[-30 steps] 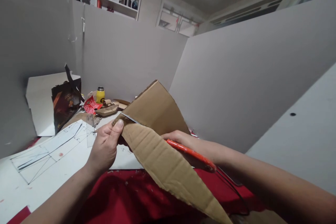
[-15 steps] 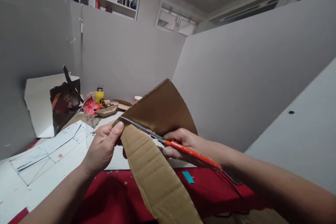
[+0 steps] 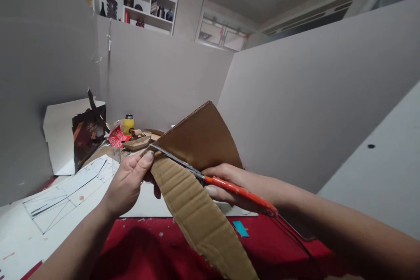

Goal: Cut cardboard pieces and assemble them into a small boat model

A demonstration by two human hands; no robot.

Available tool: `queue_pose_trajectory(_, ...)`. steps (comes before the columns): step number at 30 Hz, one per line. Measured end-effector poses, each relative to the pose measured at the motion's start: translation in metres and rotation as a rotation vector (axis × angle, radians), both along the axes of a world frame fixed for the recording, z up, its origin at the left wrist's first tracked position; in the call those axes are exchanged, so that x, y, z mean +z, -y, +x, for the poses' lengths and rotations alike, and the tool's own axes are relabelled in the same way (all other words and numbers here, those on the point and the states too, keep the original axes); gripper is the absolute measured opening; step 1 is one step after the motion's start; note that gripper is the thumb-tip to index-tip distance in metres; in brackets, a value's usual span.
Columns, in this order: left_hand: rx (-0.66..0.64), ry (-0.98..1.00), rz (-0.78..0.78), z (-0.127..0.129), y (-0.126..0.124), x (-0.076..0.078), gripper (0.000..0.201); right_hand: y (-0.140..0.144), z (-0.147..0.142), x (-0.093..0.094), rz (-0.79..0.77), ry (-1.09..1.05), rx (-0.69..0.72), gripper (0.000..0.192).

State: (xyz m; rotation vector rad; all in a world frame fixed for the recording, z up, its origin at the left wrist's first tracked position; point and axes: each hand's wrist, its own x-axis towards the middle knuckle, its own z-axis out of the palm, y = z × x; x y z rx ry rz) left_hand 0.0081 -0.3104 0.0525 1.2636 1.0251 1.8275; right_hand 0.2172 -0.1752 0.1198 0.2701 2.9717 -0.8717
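Note:
My left hand (image 3: 134, 177) pinches the corner of a brown cardboard piece (image 3: 203, 135), thumb on top. From that corner a curved cardboard strip (image 3: 200, 210) hangs down toward me, its ridged face up. Orange-handled scissors (image 3: 241, 190) lie along the line between the strip and the larger piece, blade tips beside my left thumb. My right hand (image 3: 226, 181) is closed round the scissors' handle, below the big piece. Some of its fingers are hidden behind the handle and the cardboard.
White sheets with ruled drawings (image 3: 65, 201) lie on the left. At the back are a yellow bottle (image 3: 129, 125), red crumpled paper (image 3: 118, 137), cardboard scraps (image 3: 137, 143) and a dark printed box (image 3: 88, 140). A teal strip (image 3: 240, 229) rests on red cloth (image 3: 138, 245). Grey partitions (image 3: 164, 70) surround the table.
The view has shifted slightly, so the background sits lower and further right. Both hands keep their hold, and the scissors stay at almost the same place on the cardboard.

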Motion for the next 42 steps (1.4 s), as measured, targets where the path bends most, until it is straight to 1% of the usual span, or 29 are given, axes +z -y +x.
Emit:
queue_pose_trajectory(2,-0.02,-0.014,-0.004,-0.002,0.001,0.001,0.032,0.003,0.0,0.002,0.042,0.009,-0.044,0.045)
queue_pose_trajectory(5,-0.036,-0.043,-0.019,-0.005,0.002,0.003,0.032,0.008,0.0,0.005,0.042,0.023,-0.098,0.046)
queue_pose_trajectory(8,-0.025,-0.073,-0.026,-0.008,0.003,0.005,0.033,0.012,0.0,0.007,0.022,0.02,-0.113,0.047)
queue_pose_trajectory(11,-0.028,-0.088,-0.019,-0.009,0.003,0.006,0.034,0.012,0.001,0.007,0.016,-0.009,-0.101,0.048)
queue_pose_trajectory(15,-0.068,-0.109,-0.014,-0.009,0.004,0.007,0.036,0.009,0.002,0.005,0.011,-0.034,-0.108,0.049)
queue_pose_trajectory(18,-0.092,-0.083,-0.035,-0.01,0.002,0.007,0.036,0.002,0.0,-0.001,0.008,-0.083,-0.139,0.05)
queue_pose_trajectory(20,-0.063,-0.034,-0.054,-0.012,-0.001,0.007,0.034,-0.003,-0.005,-0.008,-0.03,-0.111,-0.177,0.049)
queue_pose_trajectory(24,0.043,0.062,-0.084,-0.018,-0.008,0.006,0.033,-0.008,-0.02,-0.021,-0.176,-0.152,-0.206,0.046)
queue_pose_trajectory(27,0.035,0.104,-0.116,-0.02,-0.011,0.004,0.033,-0.009,-0.031,-0.025,-0.22,-0.24,-0.229,0.049)
queue_pose_trajectory(29,0.025,0.113,-0.135,-0.021,-0.012,0.003,0.033,-0.014,-0.037,-0.025,-0.244,-0.342,-0.281,0.051)
queue_pose_trajectory(32,0.047,0.099,-0.141,-0.021,-0.014,0.002,0.031,-0.027,-0.046,-0.024,-0.309,-0.467,-0.37,0.051)
queue_pose_trajectory(34,0.082,0.074,-0.138,-0.02,-0.015,0.001,0.03,-0.034,-0.05,-0.024,-0.383,-0.501,-0.352,0.051)
queue_pose_trajectory(36,0.117,0.028,-0.146,-0.018,-0.016,0.0,0.031,-0.034,-0.053,-0.025,-0.463,-0.522,-0.301,0.051)
queue_pose_trajectory(39,0.123,-0.059,-0.184,-0.013,-0.019,-0.003,0.037,-0.022,-0.056,-0.027,-0.508,-0.488,-0.247,0.045)
queue_pose_trajectory(42,0.081,-0.151,-0.207,-0.007,-0.021,-0.007,0.034,-0.006,-0.06,-0.032,-0.544,-0.454,-0.176,0.032)
